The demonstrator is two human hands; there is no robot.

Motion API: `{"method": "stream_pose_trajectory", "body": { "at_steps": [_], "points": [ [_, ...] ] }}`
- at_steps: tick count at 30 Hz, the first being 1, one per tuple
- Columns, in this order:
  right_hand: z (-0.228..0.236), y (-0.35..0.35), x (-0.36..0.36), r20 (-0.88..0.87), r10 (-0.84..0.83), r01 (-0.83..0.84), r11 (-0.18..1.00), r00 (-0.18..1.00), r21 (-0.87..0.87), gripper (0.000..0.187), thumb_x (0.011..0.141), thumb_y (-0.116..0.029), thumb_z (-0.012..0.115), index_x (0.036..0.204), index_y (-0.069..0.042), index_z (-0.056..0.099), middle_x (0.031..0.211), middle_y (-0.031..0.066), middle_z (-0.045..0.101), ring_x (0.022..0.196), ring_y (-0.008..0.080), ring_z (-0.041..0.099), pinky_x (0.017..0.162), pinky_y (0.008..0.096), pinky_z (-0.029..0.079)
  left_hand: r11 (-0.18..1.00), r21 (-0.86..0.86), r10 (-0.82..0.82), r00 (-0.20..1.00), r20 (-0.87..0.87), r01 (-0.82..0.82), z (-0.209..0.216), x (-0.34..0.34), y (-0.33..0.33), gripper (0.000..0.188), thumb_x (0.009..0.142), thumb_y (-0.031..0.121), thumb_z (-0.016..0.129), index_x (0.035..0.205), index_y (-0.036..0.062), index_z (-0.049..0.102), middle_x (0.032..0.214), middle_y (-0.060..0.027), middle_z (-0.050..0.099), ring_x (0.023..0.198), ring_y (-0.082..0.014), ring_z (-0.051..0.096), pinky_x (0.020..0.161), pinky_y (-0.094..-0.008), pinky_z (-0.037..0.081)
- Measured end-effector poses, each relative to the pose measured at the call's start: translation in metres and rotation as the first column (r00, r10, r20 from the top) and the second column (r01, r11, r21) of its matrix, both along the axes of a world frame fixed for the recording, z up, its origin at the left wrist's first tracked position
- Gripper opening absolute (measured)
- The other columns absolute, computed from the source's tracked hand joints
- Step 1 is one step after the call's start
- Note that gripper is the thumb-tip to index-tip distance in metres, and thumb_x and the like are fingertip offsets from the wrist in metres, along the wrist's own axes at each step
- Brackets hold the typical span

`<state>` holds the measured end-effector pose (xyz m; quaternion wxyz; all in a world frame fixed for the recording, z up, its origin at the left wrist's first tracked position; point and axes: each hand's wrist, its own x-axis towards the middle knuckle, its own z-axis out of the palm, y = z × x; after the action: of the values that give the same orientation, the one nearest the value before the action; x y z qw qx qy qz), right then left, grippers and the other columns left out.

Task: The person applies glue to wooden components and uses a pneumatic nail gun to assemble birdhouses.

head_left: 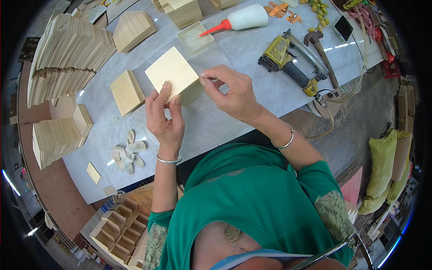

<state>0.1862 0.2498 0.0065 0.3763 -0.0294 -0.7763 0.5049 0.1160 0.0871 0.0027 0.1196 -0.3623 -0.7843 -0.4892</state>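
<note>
- Fingers of my left hand [165, 118] press together against the near edge of the small plywood box [177, 75], thumb behind; fingers of my right hand [231, 92] pinch its right-hand corner. Both hands are clamped on it, holding it just above the bench [252, 49].
- Far left, I see tall stacks of thin plywood squares [67, 54], pale, flat, sharp-edged, a great many not yet used.
- Below them sit finished-looking open boxes [119, 225] in rows near my left elbow, so I judge a good batch is done and plenty is left.
- Just left of my left hand lies a loose plywood panel [127, 92]; nearer me is a cluster of smooth pale oval pieces [128, 153], material unclear.
- The box itself looks smooth and light-coloured, a flat square face up and one side wall showing; I judge it partly assembled, though I cannot see its joints.
- Beyond it stands a shallow square tray [195, 37], and a white squeeze bottle with a red nozzle [238, 19] lies on its side.
- To the right rests a yellow-and-black nail gun [292, 60] beside a hammer [320, 47], hard metal, well apart from my hands.
</note>
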Motion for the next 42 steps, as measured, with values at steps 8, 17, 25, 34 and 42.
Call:
{"method": "stream_pose_trajectory", "body": {
  "at_steps": [8,17,25,34,42],
  "points": [
    [-0.006,-0.001,0.001,-0.036,-0.034,0.036,0.997,0.999,0.067,0.016,0.077,0.003,0.064,0.092,0.000,0.060,0.083,0.0106,0.064,0.062,0.0202,0.063,0.054,0.0285,0.051,0.998,0.040,0.046,0.999,-0.028,-0.045,-0.001,-0.002,0.003,0.030,0.084,0.004,0.068,0.113,0.0006,0.063,0.096,-0.0143,0.060,0.074,-0.0178,0.058,0.061,-0.0275,0.050],
    [0.002,0.009,-0.003,-0.061,0.001,0.006,0.994,0.998,0.111,0.024,0.079,-0.001,0.067,0.102,-0.005,0.064,0.088,0.0096,0.066,0.070,0.0214,0.065,0.060,0.0288,0.053,0.999,-0.022,0.026,0.996,-0.083,-0.028,-0.003,-0.005,0.000,0.026,0.091,0.007,0.061,0.116,-0.0010,0.060,0.105,-0.0116,0.060,0.084,-0.0127,0.059,0.066,-0.0233,0.050],
    [0.004,0.014,-0.012,0.008,0.163,-0.163,0.979,0.987,0.125,0.026,0.077,0.001,0.067,0.100,-0.009,0.070,0.085,0.0065,0.068,0.074,0.0182,0.065,0.062,0.0271,0.053,0.999,0.041,0.034,0.997,-0.065,-0.031,-0.001,-0.004,0.002,0.031,0.083,0.004,0.068,0.113,0.0008,0.063,0.095,-0.0152,0.059,0.076,-0.0200,0.058,0.059,-0.0269,0.049],
    [-0.002,0.012,-0.013,-0.109,0.061,-0.021,0.942,0.992,0.335,0.031,0.069,0.007,0.065,0.096,-0.007,0.070,0.079,0.0055,0.063,0.069,0.0202,0.062,0.058,0.0290,0.051,0.999,0.032,0.036,0.997,-0.061,-0.034,-0.001,-0.004,0.003,0.031,0.083,0.004,0.068,0.113,0.0017,0.063,0.094,-0.0157,0.058,0.075,-0.0195,0.057,0.058,-0.0266,0.050],
    [0.020,0.051,0.023,0.064,-0.148,0.106,0.895,0.987,0.433,0.028,0.079,-0.011,0.069,0.106,-0.006,0.064,0.089,0.0104,0.064,0.080,0.0282,0.062,0.069,0.0361,0.051,0.998,0.044,0.043,0.998,-0.051,-0.041,0.001,-0.003,0.003,0.031,0.083,0.004,0.068,0.114,0.0030,0.063,0.095,-0.0140,0.059,0.073,-0.0178,0.057,0.057,-0.0267,0.049]
  ]
}}
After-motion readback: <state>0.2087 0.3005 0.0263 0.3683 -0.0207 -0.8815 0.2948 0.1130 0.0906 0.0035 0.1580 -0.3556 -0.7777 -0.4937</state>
